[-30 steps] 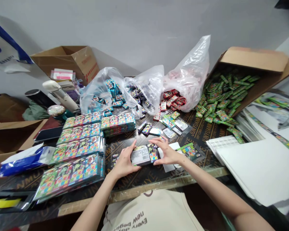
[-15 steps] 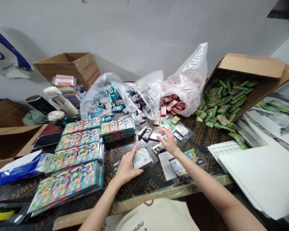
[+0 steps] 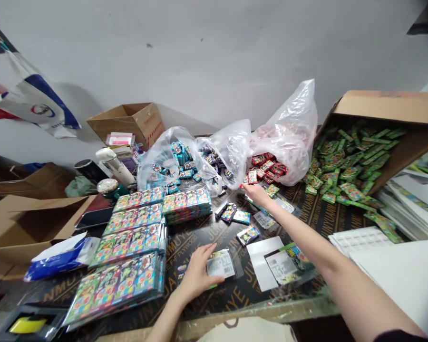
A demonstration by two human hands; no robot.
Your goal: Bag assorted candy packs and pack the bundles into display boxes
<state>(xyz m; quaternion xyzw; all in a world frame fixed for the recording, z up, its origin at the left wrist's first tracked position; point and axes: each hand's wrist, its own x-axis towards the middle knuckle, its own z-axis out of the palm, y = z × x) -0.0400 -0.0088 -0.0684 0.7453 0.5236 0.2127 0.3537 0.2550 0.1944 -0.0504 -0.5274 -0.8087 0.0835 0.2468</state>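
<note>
My left hand (image 3: 196,273) lies flat on the dark table, fingers spread, pressing a clear sleeve with a white label (image 3: 221,264). My right hand (image 3: 256,192) is stretched far forward, its fingers extended at the small red packets (image 3: 266,167) that spill from a clear plastic bag (image 3: 288,137). Loose purple and teal packets (image 3: 235,216) lie between my two hands. Another labelled sleeve (image 3: 283,263) rests under my right forearm beside a white card (image 3: 262,251).
Stacks of filled sleeves (image 3: 128,247) cover the left of the table. Bags of blue packets (image 3: 167,156) and purple packets (image 3: 224,152) stand at the back. A tipped cardboard box (image 3: 385,118) spills green packets (image 3: 342,161). White sheets (image 3: 395,261) lie right.
My right hand left the sleeve and reached forward to the red packets. My left hand stayed on the sleeve. The view tilted up.
</note>
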